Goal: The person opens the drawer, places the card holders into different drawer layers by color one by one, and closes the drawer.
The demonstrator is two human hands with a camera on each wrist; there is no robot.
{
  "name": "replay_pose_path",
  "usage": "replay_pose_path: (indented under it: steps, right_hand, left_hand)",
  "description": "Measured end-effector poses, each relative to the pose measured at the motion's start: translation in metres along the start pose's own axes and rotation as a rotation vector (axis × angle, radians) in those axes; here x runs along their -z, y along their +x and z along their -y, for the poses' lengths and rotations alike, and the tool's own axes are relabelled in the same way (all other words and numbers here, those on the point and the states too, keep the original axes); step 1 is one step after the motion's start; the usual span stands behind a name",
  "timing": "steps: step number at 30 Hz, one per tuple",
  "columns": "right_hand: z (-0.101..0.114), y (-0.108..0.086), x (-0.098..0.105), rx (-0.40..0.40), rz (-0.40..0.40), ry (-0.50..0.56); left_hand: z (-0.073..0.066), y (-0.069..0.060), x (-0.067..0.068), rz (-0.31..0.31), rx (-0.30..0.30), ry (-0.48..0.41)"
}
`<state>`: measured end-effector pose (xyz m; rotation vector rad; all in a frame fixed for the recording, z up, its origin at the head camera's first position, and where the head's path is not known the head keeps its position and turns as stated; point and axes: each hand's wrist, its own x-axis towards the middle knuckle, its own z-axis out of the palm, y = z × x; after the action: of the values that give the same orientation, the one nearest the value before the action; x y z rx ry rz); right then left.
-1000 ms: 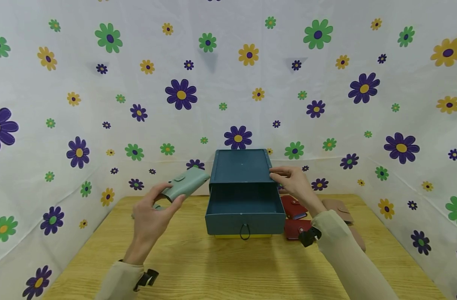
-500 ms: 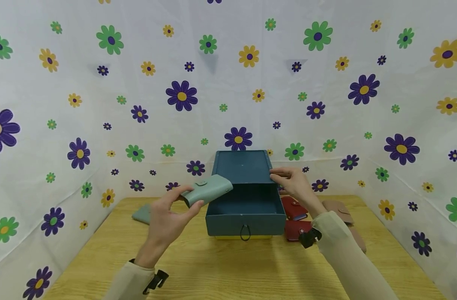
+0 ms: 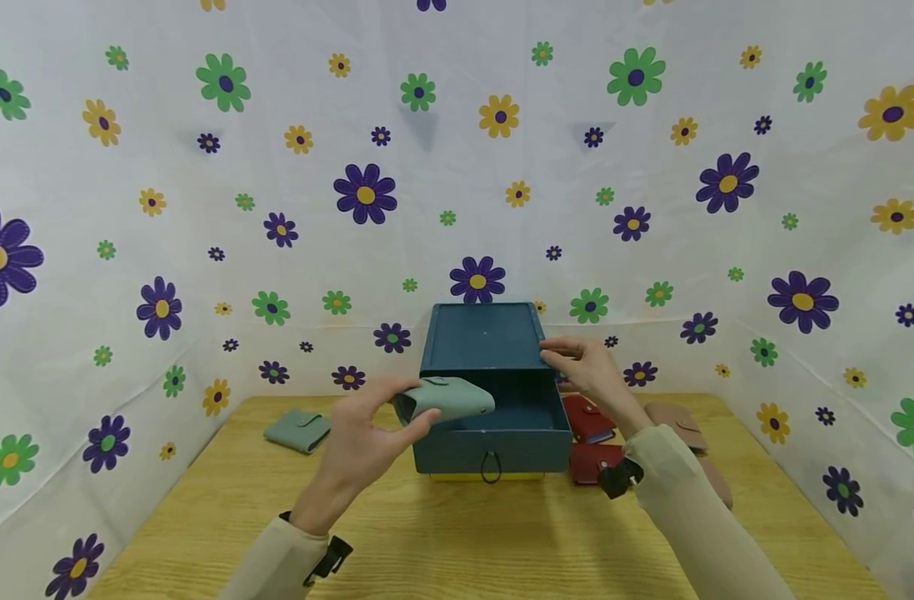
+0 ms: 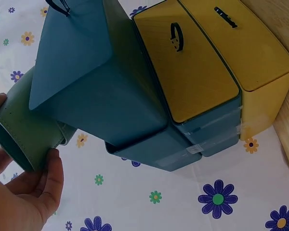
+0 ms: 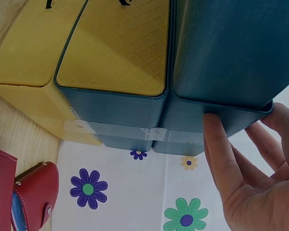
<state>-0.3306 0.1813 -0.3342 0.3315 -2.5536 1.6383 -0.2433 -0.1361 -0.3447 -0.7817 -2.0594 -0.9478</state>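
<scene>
My left hand grips a mint-green card holder with a snap strap, between the thumb and fingers. It is held above the front left of a pulled-out blue drawer with a black loop handle. In the left wrist view, the card holder is partly hidden behind that drawer. My right hand touches the upper right edge of the drawer cabinet. The right wrist view shows its extended fingers against the cabinet's side.
Another mint-green card holder lies on the wooden table at left. Red card holders and beige card holders lie right of the cabinet. Below the open drawer are closed yellow-fronted drawers. A flowered cloth hangs behind.
My left hand has carried the mint-green card holder rightward and lower, to the open drawer, uncovering the other mint-green one on the table. The right hand stays on the cabinet edge.
</scene>
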Motion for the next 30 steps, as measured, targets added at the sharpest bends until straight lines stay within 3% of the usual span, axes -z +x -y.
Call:
replay_pose_path:
  steps: [6, 15, 24, 30]
  right_hand:
    - [-0.001, 0.0, 0.0, -0.003, 0.001, 0.003]
    - [-0.001, -0.001, -0.001, -0.017, -0.003, -0.006]
    - [-0.001, -0.001, 0.0, -0.003, 0.001, -0.011]
    - [-0.001, -0.002, 0.0, 0.006, 0.004, -0.007]
  left_hand:
    - [-0.006, 0.005, -0.007, 0.012, 0.018, 0.054]
    - [-0.018, 0.009, -0.018, 0.082, 0.104, 0.145]
    - [-0.023, 0.014, -0.026, 0.104, 0.106, 0.28]
    - [-0.024, 0.017, -0.031, 0.129, 0.177, 0.301]
